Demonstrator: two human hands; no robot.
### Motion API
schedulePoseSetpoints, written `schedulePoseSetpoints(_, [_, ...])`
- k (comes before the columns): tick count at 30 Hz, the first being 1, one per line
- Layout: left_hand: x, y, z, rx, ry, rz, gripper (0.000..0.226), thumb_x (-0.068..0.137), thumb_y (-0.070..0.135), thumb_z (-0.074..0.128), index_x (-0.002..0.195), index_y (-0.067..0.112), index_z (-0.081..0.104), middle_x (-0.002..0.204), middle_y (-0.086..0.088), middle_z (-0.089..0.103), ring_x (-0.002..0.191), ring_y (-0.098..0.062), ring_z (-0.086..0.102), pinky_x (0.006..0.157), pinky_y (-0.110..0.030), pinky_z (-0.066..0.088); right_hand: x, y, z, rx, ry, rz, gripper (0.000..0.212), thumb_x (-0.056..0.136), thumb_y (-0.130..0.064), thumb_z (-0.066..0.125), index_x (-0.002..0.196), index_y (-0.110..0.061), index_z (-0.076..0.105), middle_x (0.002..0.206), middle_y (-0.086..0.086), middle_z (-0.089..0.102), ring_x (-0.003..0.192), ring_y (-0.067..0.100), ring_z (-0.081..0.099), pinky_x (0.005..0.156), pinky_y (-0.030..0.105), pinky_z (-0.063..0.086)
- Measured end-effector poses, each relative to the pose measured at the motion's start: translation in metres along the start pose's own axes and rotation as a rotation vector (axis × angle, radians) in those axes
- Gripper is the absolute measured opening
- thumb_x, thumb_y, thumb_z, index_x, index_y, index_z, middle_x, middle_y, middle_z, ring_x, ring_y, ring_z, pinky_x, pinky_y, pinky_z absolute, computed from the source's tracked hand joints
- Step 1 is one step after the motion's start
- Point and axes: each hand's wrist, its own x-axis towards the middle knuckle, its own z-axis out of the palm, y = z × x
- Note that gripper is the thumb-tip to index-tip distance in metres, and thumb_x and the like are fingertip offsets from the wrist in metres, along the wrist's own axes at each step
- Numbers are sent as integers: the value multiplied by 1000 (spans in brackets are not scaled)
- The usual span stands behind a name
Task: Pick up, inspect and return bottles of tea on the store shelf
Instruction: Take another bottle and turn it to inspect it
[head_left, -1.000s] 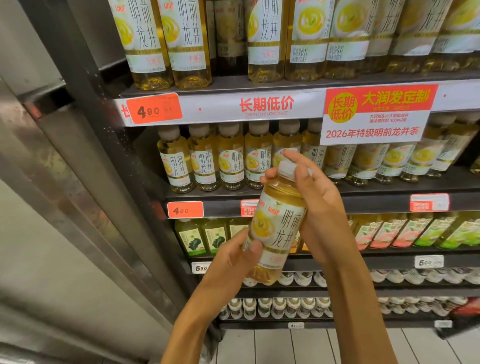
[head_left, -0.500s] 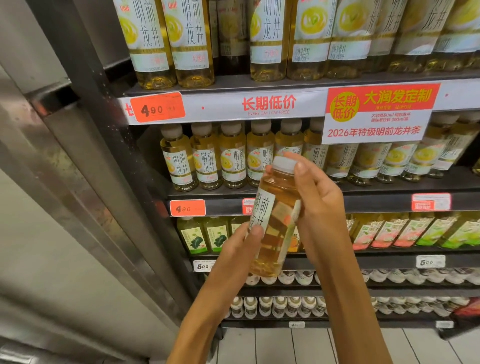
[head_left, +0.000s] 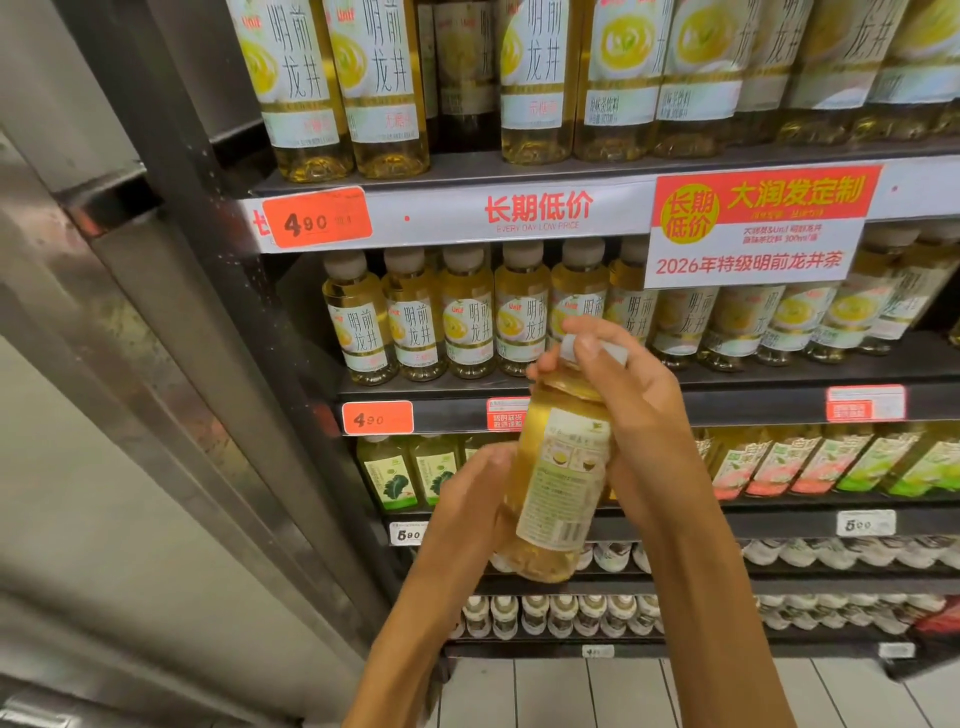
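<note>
Both hands are being used to hold one tea bottle (head_left: 558, 470) in front of the store shelf (head_left: 623, 410).

Its white cap is being gripped by the curled fingers of the right hand (head_left: 631, 410), while its lower body is being clasped by the left hand (head_left: 475, 499). The bottle is being held slightly tilted, with its back label and barcode being turned toward the camera, before the row of shelved bottles (head_left: 441, 317) and an orange price tag (head_left: 377, 417).
</note>
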Motion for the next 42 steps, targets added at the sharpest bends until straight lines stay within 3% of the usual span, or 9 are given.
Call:
schedulePoseSetpoints(5, [4,0,7,109,39,95,57,82,66,51,113,18,60,105,0,70,101,-14,67,81,-26,55,0,3,2,-81,3,54,38,79,-45,66,111,-25,63,97,3,71,92,16,66,83,35,53])
schedulePoseSetpoints(10, [-3,1,1,-92,-49,-92,64,80,70,35,108,24,71,95,-11,75,84,-24,72,74,-35,58,4,2,-1,10,-90,147,48,82,-48,59,123,-22,61,108,8,71,105,22,66,91,37,53])
schedulePoseSetpoints(13, [-9,6,5,-300,-162,-175,69,84,63,34,123,14,62,92,-17,72,74,-27,70,60,-34,56,8,5,2,158,-99,180,42,87,-38,55,119,-12,59,96,10,72,94,26,70,78,35,58])
schedulePoseSetpoints(15, [-10,9,7,-360,-217,-191,64,88,60,33,124,17,62,92,-18,70,74,-28,69,61,-36,57,9,6,2,184,-86,188,36,87,-36,53,112,-11,59,87,8,71,87,25,71,71,32,58])
schedulePoseSetpoints(21, [-9,14,-2,-206,-270,-254,73,86,65,32,136,15,50,99,-13,73,85,-27,71,73,-38,58,11,-5,-8,161,-82,121,36,84,-35,61,112,-13,60,90,8,71,89,22,70,71,29,56])
schedulePoseSetpoints(25, [-11,18,-1,-181,-326,-219,68,77,70,54,122,18,61,93,-14,73,78,-27,72,74,-34,57,16,-5,-12,141,-49,173,38,82,-39,58,109,-13,62,91,11,72,86,22,71,71,33,59])
schedulePoseSetpoints(29, [-14,24,5,-558,-511,-316,65,69,57,75,105,3,69,83,-21,69,65,-27,69,65,-37,58,21,-1,-12,296,17,270,38,79,-37,57,105,-10,62,85,12,70,82,24,72,68,36,60])
schedulePoseSetpoints(34, [-16,31,17,-741,-597,-327,65,75,52,72,105,-5,66,90,-21,68,74,-27,70,72,-38,58,23,5,-15,433,31,374,34,88,-38,52,108,-12,60,82,13,71,75,24,72,61,34,59])
schedulePoseSetpoints(42, [-15,29,21,-605,-440,-355,65,77,57,55,102,-1,71,91,-21,68,76,-27,69,72,-38,58,21,18,-19,405,100,576,37,97,-40,48,116,-10,58,79,16,73,65,24,72,51,31,56])
